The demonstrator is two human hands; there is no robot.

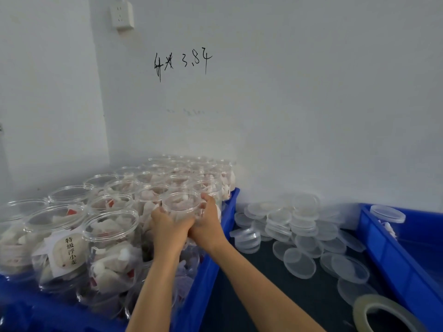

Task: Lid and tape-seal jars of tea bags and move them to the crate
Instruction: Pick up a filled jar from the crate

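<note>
A clear plastic jar of tea bags [182,202] with a lid on it is held between both hands above the left blue crate [211,257]. My left hand [167,224] grips its left side and my right hand [208,220] grips its right side. Several more lidded jars of tea bags [110,238] stand packed in that crate. A pile of loose clear lids [297,233] lies on the dark table to the right. A roll of clear tape [386,315] sits at the bottom right.
A second blue crate [393,250] stands at the right with one lidded jar [387,215] in its far corner. A white wall with handwriting rises right behind the crates. A wall socket [122,15] is at the top left.
</note>
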